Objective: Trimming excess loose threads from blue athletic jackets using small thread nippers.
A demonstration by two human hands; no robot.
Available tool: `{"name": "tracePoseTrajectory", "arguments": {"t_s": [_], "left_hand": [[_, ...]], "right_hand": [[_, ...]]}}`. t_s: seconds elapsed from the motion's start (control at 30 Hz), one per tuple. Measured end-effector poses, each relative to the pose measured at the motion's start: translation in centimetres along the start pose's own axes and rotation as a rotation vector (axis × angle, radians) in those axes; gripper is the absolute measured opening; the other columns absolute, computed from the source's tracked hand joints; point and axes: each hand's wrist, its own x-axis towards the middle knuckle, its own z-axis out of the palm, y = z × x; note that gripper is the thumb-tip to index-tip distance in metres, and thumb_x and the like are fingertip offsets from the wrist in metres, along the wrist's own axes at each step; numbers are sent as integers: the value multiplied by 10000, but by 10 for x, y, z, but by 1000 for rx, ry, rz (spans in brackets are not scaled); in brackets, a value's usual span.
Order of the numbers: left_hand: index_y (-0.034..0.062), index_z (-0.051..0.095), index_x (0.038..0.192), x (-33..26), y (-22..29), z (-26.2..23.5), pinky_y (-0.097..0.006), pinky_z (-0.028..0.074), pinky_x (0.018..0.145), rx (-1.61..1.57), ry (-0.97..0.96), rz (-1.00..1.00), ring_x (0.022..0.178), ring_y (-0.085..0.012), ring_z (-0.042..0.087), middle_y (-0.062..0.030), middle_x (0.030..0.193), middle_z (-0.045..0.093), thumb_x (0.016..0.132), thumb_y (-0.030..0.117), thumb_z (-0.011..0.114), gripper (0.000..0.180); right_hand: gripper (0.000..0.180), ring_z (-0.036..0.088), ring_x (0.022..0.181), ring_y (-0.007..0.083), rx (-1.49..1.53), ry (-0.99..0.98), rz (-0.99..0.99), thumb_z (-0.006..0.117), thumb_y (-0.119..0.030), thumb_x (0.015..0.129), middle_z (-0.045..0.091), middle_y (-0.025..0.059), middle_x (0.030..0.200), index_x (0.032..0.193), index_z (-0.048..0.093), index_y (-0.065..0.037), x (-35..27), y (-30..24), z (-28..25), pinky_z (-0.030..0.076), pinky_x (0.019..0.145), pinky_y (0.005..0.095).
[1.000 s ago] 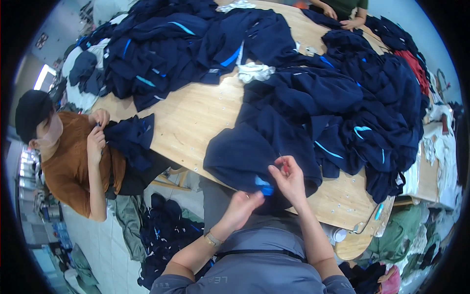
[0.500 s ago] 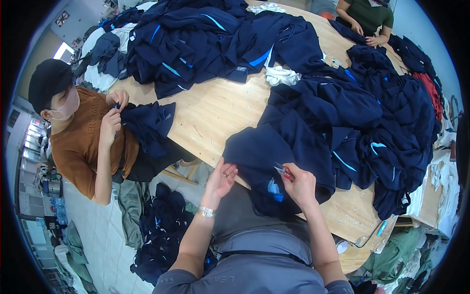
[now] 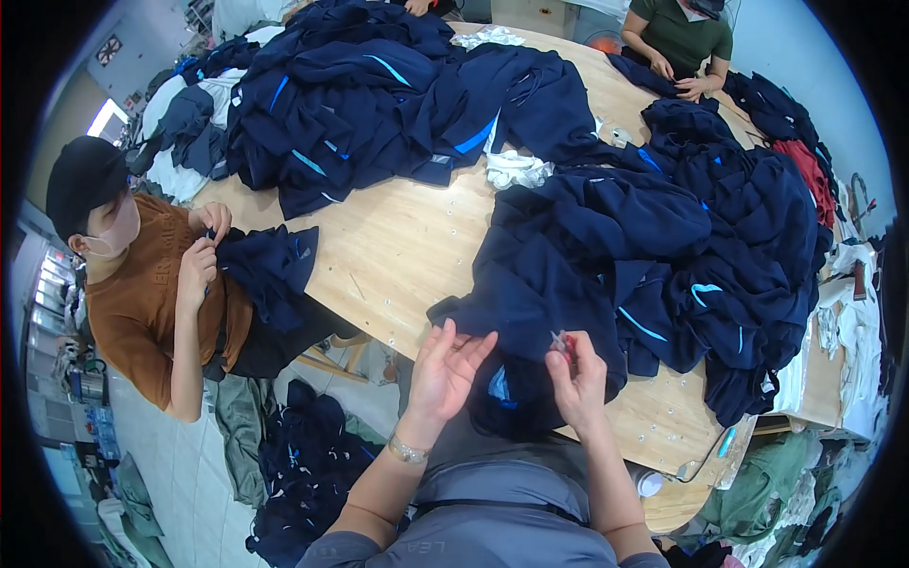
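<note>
A navy blue garment (image 3: 516, 312) lies rumpled over the table's near edge in front of me, its lower part hanging toward my lap. A light blue patch (image 3: 502, 386) shows on that hanging part. My left hand (image 3: 445, 374) is open, palm turned up and fingers spread, over the garment's left edge; it grips nothing. In my right hand (image 3: 580, 386) are small red-handled thread snips (image 3: 568, 346), metal blades pointing up and away. They are over the navy cloth, and I cannot tell whether the blades touch it.
Heaps of navy garments (image 3: 360, 104) cover the wooden table (image 3: 407, 256), with a white cloth bundle (image 3: 519, 170) between them. At left, a co-worker in a brown shirt (image 3: 156, 293) handles navy cloth; another in green (image 3: 677, 43) works far right. A dark clothing pile (image 3: 308, 464) lies on the floor.
My left hand has come away from the garment's edge, shifted right and spread its fingers. The cloth there has slumped into folds. My right hand still holds the snips; the whole view has shifted slightly.
</note>
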Motion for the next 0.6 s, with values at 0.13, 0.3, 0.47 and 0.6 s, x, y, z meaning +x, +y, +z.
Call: {"name": "tracePoseTrajectory", "arguments": {"t_s": [0.13, 0.3, 0.47, 0.6], "left_hand": [[47, 542, 965, -11, 4, 9, -470, 436, 938, 25, 5, -57, 887, -256, 600, -126, 875, 617, 939, 191, 457, 170], [48, 524, 982, -19, 2, 9, -490, 411, 953, 38, -64, -71, 974, -278, 577, -151, 954, 611, 951, 205, 424, 188], [51, 524, 1021, -19, 0, 8, -451, 409, 948, 15, -83, -125, 1016, -274, 560, -156, 991, 612, 957, 216, 411, 210], [58, 530, 1047, -18, -3, 5, -424, 412, 937, 17, -135, -161, 1031, -264, 553, -147, 1022, 611, 962, 227, 396, 232]], "right_hand": [[240, 516, 515, 256, -120, -23, -131, 672, -197, 780, 501, 112, 635, 799, 510, -19, 8, -3, 11, 402, 482, 301], [258, 530, 510, 255, -258, -31, -245, 681, -235, 766, 517, 95, 647, 731, 525, -33, 9, -4, 18, 399, 455, 317], [276, 525, 492, 217, -403, -53, -373, 688, -298, 746, 473, 61, 634, 737, 546, -62, 8, 2, 15, 401, 445, 302], [293, 514, 482, 207, -442, -44, -437, 693, -323, 731, 452, 60, 634, 741, 549, -67, 7, 4, 13, 394, 442, 295]]}}
